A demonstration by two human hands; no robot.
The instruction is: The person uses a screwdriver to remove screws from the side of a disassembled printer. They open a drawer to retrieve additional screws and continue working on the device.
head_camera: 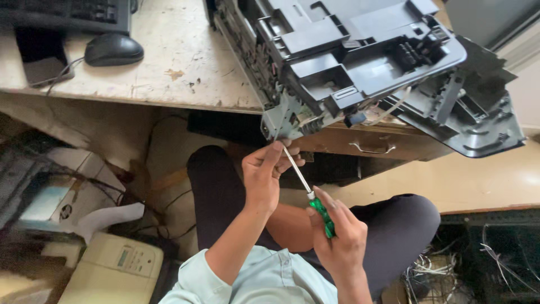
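The right hand (337, 236) clenches a screwdriver (315, 200) with a translucent green handle and slim silver shaft. Above that grip, the left hand (263, 174) pinches the shaft near its tip, just under the dark, opened printer (360, 62) overhanging the tabletop (185, 73).

Light: soft daylight, brightest on the desk (185, 62) top and the floor at right.
Shadow: deep under the desk, murky at lower left.
Glare: mild sheen on the mouse (113, 49).
Sharpness: centre crisp, corners slightly smeared and stretched.
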